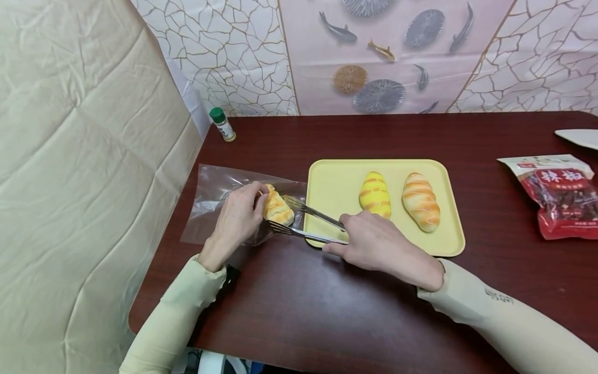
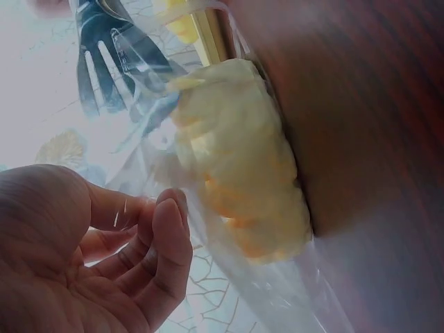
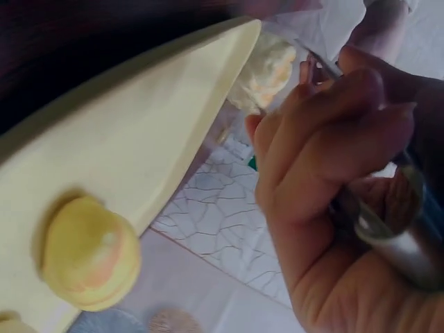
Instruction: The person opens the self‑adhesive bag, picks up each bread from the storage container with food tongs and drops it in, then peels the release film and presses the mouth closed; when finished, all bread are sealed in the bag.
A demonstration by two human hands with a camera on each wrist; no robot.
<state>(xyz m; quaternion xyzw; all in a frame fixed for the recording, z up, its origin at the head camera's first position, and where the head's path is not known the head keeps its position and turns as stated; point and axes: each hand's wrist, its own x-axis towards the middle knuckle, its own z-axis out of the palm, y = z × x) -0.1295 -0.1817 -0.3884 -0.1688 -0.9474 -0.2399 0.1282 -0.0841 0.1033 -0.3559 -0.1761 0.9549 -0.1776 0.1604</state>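
My left hand [image 1: 240, 212] pinches the edge of a clear plastic bag [image 1: 205, 200] between thumb and fingertips, plainest in the left wrist view. Within the bag's film, near its mouth, lies a pale bread roll [image 1: 278, 206] with orange-brown patches. My right hand [image 1: 374, 240] grips metal tongs [image 1: 314, 237] with fork-like ends. Their two arms are spread, one end on each side of the roll; whether both touch it I cannot tell. In the left wrist view, a slotted tong end [image 2: 104, 66] shows beside the roll [image 2: 239, 159], partly behind film.
A yellow tray [image 1: 327, 182] holds a yellow bread [image 1: 375, 193] and a striped brown bread [image 1: 421, 202]. A green-capped bottle [image 1: 222, 124] stands at the back left. On the right lie a red food packet [image 1: 560, 195] and a white object [image 1: 581, 137]. A padded wall borders the left side.
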